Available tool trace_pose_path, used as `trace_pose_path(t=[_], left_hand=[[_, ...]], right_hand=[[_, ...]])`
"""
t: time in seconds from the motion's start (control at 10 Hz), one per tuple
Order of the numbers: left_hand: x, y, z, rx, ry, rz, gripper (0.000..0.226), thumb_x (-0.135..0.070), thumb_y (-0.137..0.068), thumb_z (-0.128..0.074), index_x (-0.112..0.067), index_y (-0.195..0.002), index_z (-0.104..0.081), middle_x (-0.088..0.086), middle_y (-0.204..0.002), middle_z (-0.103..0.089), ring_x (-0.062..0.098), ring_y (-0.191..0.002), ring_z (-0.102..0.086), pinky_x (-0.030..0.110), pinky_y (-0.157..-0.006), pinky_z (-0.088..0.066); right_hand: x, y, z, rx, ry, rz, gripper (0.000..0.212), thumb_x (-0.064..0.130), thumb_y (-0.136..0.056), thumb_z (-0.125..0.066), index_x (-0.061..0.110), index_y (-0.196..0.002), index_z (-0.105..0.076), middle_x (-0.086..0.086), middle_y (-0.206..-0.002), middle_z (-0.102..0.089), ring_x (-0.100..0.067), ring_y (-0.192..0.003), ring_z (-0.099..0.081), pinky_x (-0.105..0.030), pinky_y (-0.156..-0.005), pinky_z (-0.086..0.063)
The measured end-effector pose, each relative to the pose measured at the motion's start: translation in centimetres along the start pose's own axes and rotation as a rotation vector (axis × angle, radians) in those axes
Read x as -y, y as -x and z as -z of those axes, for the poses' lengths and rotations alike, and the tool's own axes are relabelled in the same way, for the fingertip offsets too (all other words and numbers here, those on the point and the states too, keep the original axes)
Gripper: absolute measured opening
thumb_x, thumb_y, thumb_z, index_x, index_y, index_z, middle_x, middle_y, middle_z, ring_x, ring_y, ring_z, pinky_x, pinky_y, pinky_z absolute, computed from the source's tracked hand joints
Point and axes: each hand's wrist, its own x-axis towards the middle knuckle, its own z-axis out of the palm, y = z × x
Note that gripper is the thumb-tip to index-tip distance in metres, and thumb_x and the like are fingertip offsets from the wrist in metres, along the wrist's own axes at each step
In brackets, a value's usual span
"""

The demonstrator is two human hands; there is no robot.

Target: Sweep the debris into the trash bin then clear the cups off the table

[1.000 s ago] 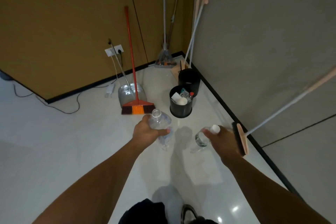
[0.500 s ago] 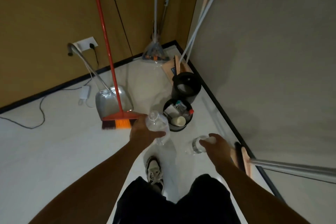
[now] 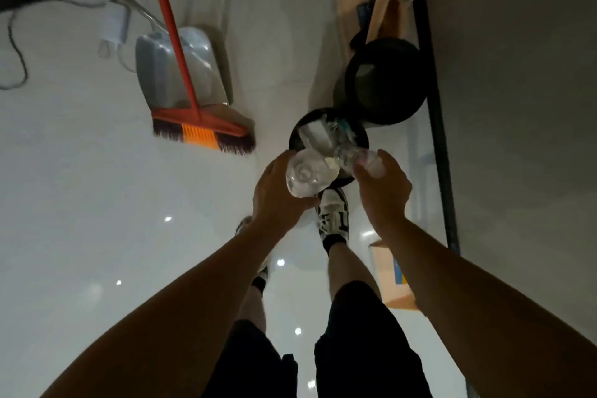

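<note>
- Over the near rim of the trash bin [image 3: 295,136], the left hand [image 3: 277,194] grips a clear plastic bottle [image 3: 308,176], fingers and thumb curled round its body, neck pointing up at the camera.
- Beside it, the right hand [image 3: 382,191] holds a second clear bottle [image 3: 350,157] by its capped end, the body slanting down towards the bin's mouth.
- Both bottles look empty or nearly so — light, thin-walled, likely to dent under a hard squeeze and a little slick; a grip round the middle or at the stiffer neck seems safest.
- Inside the bin lie white paper and other rubbish, so the opening is partly filled; a bottle could catch on the rim.
- Behind the bin, touching or nearly touching it, a larger black bin [image 3: 384,81] stands against the wall.
- Left of the bin, well apart, a red broom [image 3: 200,131] stands with its head before a grey dustpan [image 3: 176,71].
- Just in front of the bin, a sneaker [image 3: 334,215] — the feet stand close.
- Right of that, a cardboard box [image 3: 392,278] sits on the floor.
</note>
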Motion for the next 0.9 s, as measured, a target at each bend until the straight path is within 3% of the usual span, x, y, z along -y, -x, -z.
trace_pose_path(t=[0.1,0.2,0.3,0.4,0.5,0.6,0.7,0.8,0.9], left_hand=[[0.2,-2.8,-2.4,-0.028,0.004,-0.030,0.084,-0.026,-0.060,-0.092,-0.023,-0.132,-0.048,-0.014,-0.123,-0.054,0.008,-0.109,-0.053,0.037,-0.087,-0.054],[0.6,-5.4,-4.0,-0.042,-0.026,-0.026,0.085,-0.025,-0.062,-0.091,-0.023,-0.135,-0.047,-0.008,-0.128,-0.056,0.010,-0.112,-0.055,0.039,-0.086,-0.056],[1.2,-7.7,-5.1,0.011,-0.060,-0.003,0.090,-0.023,-0.063,-0.091,-0.024,-0.139,-0.044,-0.006,-0.131,-0.056,0.013,-0.115,-0.055,0.041,-0.090,-0.055],[1.8,-9.4,-5.8,0.081,-0.076,0.046,0.096,-0.021,-0.063,-0.091,-0.025,-0.144,-0.039,-0.007,-0.135,-0.054,0.017,-0.121,-0.053,0.039,-0.096,-0.051],[2.5,-10.6,-6.3,0.075,-0.104,0.076,0.083,-0.023,-0.066,-0.089,-0.028,-0.137,-0.045,-0.017,-0.120,-0.054,0.018,-0.115,-0.056,0.030,-0.087,-0.051],[3.3,-11.4,-6.6,0.109,-0.154,0.096,0.085,-0.029,-0.069,-0.087,-0.026,-0.141,-0.042,-0.006,-0.132,-0.056,0.018,-0.118,-0.053,0.030,-0.092,-0.048],[3.5,-11.3,-6.6,0.130,-0.198,0.105,0.085,-0.033,-0.069,-0.087,-0.024,-0.141,-0.042,-0.002,-0.132,-0.058,0.020,-0.116,-0.054,0.034,-0.094,-0.048],[3.8,-10.5,-6.5,0.113,-0.200,0.116,0.077,-0.033,-0.069,-0.087,-0.025,-0.135,-0.047,-0.004,-0.127,-0.060,0.019,-0.115,-0.054,0.028,-0.090,-0.043],[3.3,-9.6,-6.0,0.140,-0.219,0.125,0.077,-0.034,-0.071,-0.086,-0.023,-0.136,-0.046,-0.003,-0.130,-0.059,0.018,-0.119,-0.052,0.029,-0.096,-0.043]], right_hand=[[-1.0,-4.5,-2.0,0.076,0.007,0.026,0.052,0.044,-0.090,-0.066,0.013,-0.132,-0.058,-0.005,-0.118,-0.069,-0.022,-0.107,-0.065,-0.026,-0.090,-0.047],[-1.4,-7.0,-3.1,0.119,-0.047,0.039,0.053,0.043,-0.091,-0.068,0.016,-0.135,-0.056,-0.004,-0.122,-0.068,-0.019,-0.110,-0.064,-0.037,-0.097,-0.052],[-2.0,-8.7,-3.8,0.167,-0.067,0.039,0.049,0.037,-0.092,-0.068,0.017,-0.135,-0.056,-0.004,-0.124,-0.068,-0.019,-0.112,-0.064,-0.038,-0.100,-0.051],[-2.7,-9.7,-3.9,0.218,-0.021,0.010,0.059,0.032,-0.093,-0.067,0.016,-0.146,-0.045,-0.007,-0.136,-0.061,-0.024,-0.123,-0.058,-0.032,-0.102,-0.045],[-3.7,-10.5,-4.0,0.239,0.081,0.011,0.051,0.030,-0.096,-0.063,0.011,-0.141,-0.049,-0.010,-0.133,-0.062,-0.027,-0.120,-0.059,-0.033,-0.099,-0.046],[-4.4,-11.4,-4.4,0.218,0.116,0.021,0.041,0.025,-0.098,-0.059,0.009,-0.136,-0.053,-0.011,-0.127,-0.066,-0.027,-0.116,-0.062,-0.023,-0.089,-0.044],[-4.8,-11.9,-4.6,0.218,0.123,-0.023,0.041,0.024,-0.095,-0.062,0.010,-0.133,-0.054,-0.012,-0.123,-0.067,-0.028,-0.111,-0.063,-0.020,-0.080,-0.041],[-5.3,-11.9,-4.5,0.239,0.132,-0.034,0.050,0.031,-0.091,-0.068,0.009,-0.133,-0.052,-0.013,-0.120,-0.067,-0.028,-0.109,-0.064,-0.023,-0.077,-0.044],[-5.4,-11.3,-3.5,0.228,0.127,-0.059,0.068,0.035,-0.090,-0.070,0.012,-0.147,-0.040,-0.014,-0.133,-0.060,-0.029,-0.120,-0.059,-0.027,-0.086,-0.044]])
